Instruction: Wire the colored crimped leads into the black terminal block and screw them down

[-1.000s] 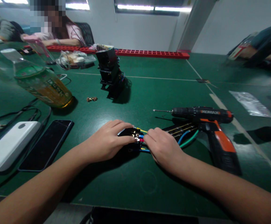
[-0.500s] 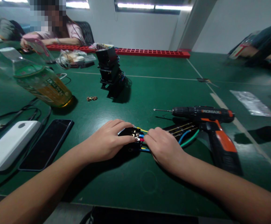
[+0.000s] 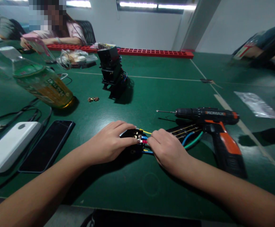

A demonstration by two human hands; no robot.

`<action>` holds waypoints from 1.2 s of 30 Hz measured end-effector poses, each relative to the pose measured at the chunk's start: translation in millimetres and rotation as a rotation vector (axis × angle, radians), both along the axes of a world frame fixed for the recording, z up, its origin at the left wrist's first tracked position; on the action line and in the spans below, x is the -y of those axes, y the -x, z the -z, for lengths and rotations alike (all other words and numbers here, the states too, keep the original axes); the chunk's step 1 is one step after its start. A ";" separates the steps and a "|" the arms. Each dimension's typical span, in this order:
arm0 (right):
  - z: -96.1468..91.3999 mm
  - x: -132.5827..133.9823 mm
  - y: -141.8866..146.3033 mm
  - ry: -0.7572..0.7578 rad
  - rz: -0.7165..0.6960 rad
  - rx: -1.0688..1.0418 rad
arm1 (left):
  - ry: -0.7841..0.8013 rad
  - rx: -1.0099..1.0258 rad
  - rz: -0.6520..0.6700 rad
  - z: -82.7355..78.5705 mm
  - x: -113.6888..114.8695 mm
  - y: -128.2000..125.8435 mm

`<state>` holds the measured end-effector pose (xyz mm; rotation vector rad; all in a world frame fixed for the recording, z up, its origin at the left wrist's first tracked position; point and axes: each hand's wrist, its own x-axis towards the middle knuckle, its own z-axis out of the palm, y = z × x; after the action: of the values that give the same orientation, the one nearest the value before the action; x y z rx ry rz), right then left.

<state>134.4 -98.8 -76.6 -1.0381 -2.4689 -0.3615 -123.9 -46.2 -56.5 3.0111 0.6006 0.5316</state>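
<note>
A small black terminal block (image 3: 135,136) with brass-coloured contacts lies under my left hand (image 3: 111,140), its thumb and fingers closed around it. Just right of the contacts are a red sleeved wire end (image 3: 145,142) and a blue sleeved wire end (image 3: 144,137). My right hand (image 3: 167,148) has its fingers bunched around the wires; the grip itself is partly hidden. Yellow and blue wires run past its fingertips. Beyond that hand, a blue wire (image 3: 187,138) and a green wire (image 3: 194,141) curve up towards the drill.
An orange and black cordless drill (image 3: 207,116) lies to the right. A tea bottle (image 3: 44,85), white power bank (image 3: 11,146) and phone (image 3: 47,146) are on the left. A black stacked assembly (image 3: 111,72) and small brass pieces (image 3: 93,99) sit farther back. People sit across the table.
My right fingertips have shifted very slightly right, and a little more of the red sleeve shows. My left hand stays in the same place on the terminal block.
</note>
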 end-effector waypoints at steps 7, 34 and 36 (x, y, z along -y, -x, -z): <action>0.6 -0.6 -0.6 -0.007 -0.011 -0.001 | -0.043 0.014 0.003 0.7 -0.3 -0.2; -0.1 -1.1 1.0 -0.020 -0.014 -0.004 | -0.009 -0.010 -0.007 -0.4 1.4 -1.5; -0.4 -0.8 0.5 -0.025 -0.013 -0.003 | -0.013 -0.010 -0.007 -0.1 1.3 -1.3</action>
<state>133.9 -98.0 -76.2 -1.0114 -2.4613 -0.3858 -122.6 -47.5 -56.4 3.0262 0.6105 0.5236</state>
